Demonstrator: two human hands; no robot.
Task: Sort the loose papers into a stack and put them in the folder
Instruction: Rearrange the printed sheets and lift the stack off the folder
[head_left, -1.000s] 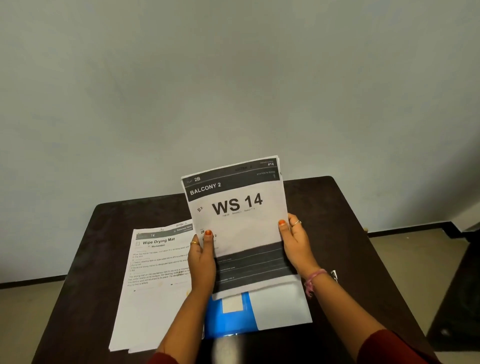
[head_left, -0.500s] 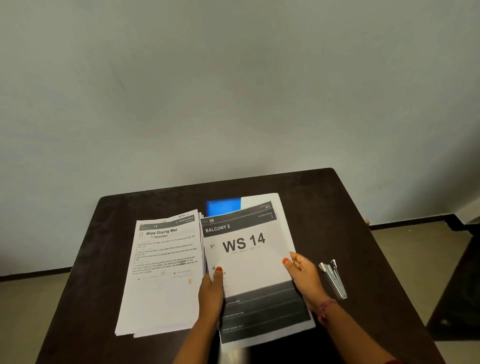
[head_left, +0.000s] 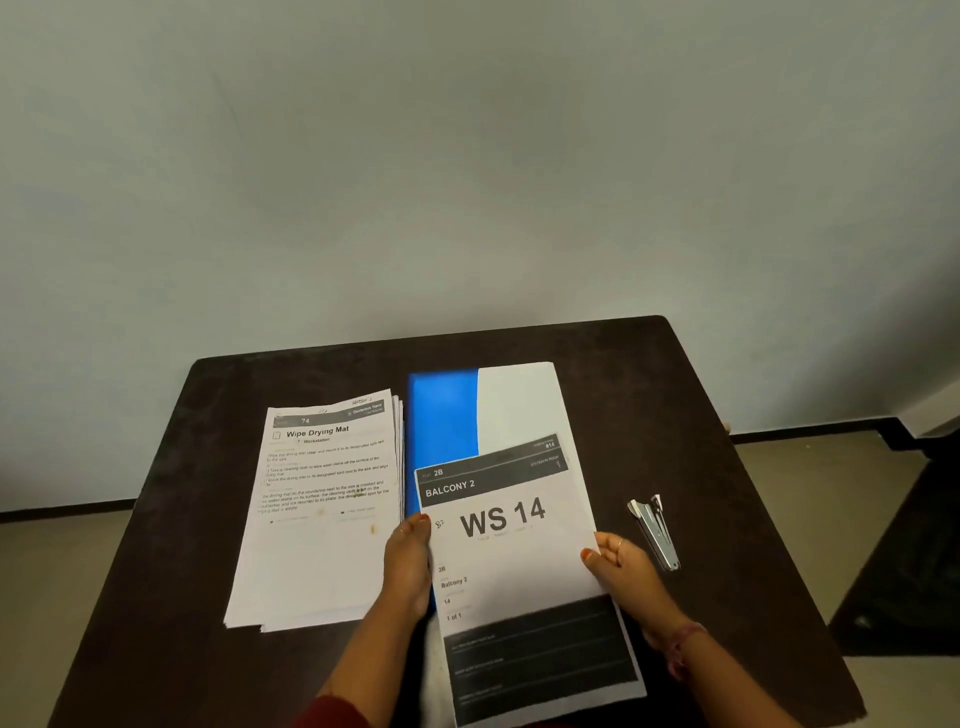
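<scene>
Since half a second ago the white "WS 14 / BALCONY 2" sheet (head_left: 511, 561) has slid toward the person, baring more of the blue-and-white folder (head_left: 447, 431) beneath it on the dark tabletop (head_left: 675, 415). The left hand (head_left: 408, 564) and right hand (head_left: 621, 564) pinch its side edges. The "Wipe Drying Mat" paper stack (head_left: 322, 509) lies left; a silver stapler (head_left: 655, 532) lies right.

Dark table (head_left: 675, 415) bears papers (head_left: 322, 519), folder (head_left: 441, 415), stapler (head_left: 654, 530).

Two hands (head_left: 408, 564) (head_left: 623, 566), two paper stacks (head_left: 322, 509) (head_left: 519, 561), one folder (head_left: 444, 431), one stapler (head_left: 654, 530), one table (head_left: 701, 415).
</scene>
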